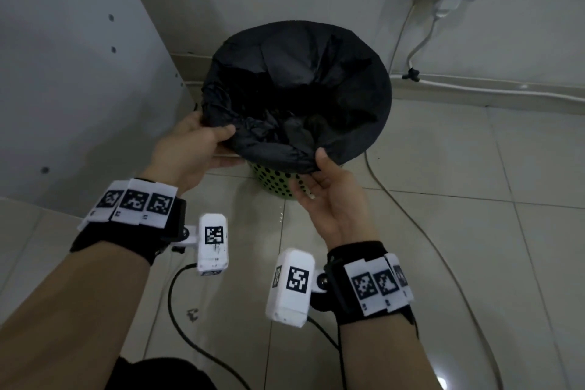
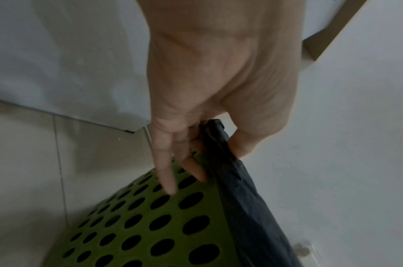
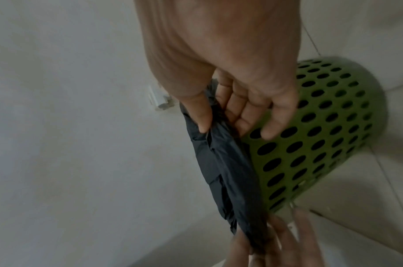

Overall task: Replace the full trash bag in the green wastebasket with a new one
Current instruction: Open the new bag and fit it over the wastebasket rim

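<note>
At frame centre, the thin, limp black trash bag (image 1: 294, 95) is pinched at its near hem by the left hand (image 1: 193, 142) and right hand (image 1: 329, 196). The green wastebasket (image 1: 275, 180) is judged light; the gathered hem is the best hold.

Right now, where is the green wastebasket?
In the head view, the green wastebasket stands on the tiled floor by the wall, just beyond both hands, under the black trash bag.

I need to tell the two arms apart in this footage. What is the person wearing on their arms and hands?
Both forearms and hands are bare. The left hand and right hand each sit ahead of a black wrist strap carrying white tags with black square-code markers, plus a white boxy camera with its own marker and a black cable.
</note>
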